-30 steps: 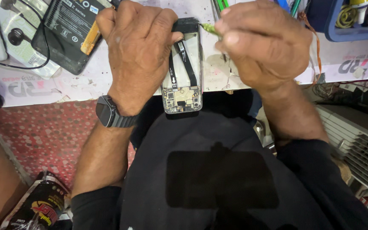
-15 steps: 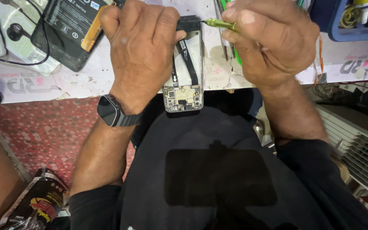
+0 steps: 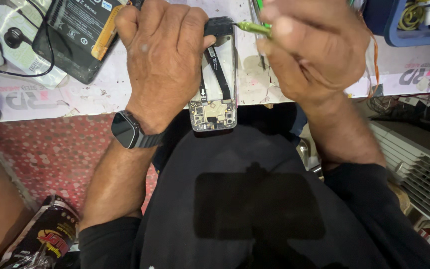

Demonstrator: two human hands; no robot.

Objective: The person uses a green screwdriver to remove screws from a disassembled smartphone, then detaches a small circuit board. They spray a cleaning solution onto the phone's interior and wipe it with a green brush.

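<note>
An opened phone (image 3: 216, 94) with its back off lies at the near edge of the white workbench (image 3: 100, 97), showing its circuit board and black ribbon cables. My left hand (image 3: 162, 55) presses down on the phone's left side and grips it. In my right hand (image 3: 314, 50) is a thin green screwdriver (image 3: 252, 27), its tip touching the phone's far right corner. A dark smartwatch (image 3: 125, 130) is on my left wrist.
A black phone battery (image 3: 78, 30) lies at the bench's far left beside black earphones (image 3: 11, 37) and their cable. A blue tray (image 3: 409, 22) of parts stands at the far right. A white ribbed appliance (image 3: 419, 164) is at my right, a dark packet (image 3: 41, 239) on the patterned red floor.
My right hand has moved up and right with the screwdriver; its tip has gone from the phone's upper right side to the far corner. My left hand has kept its hold.
</note>
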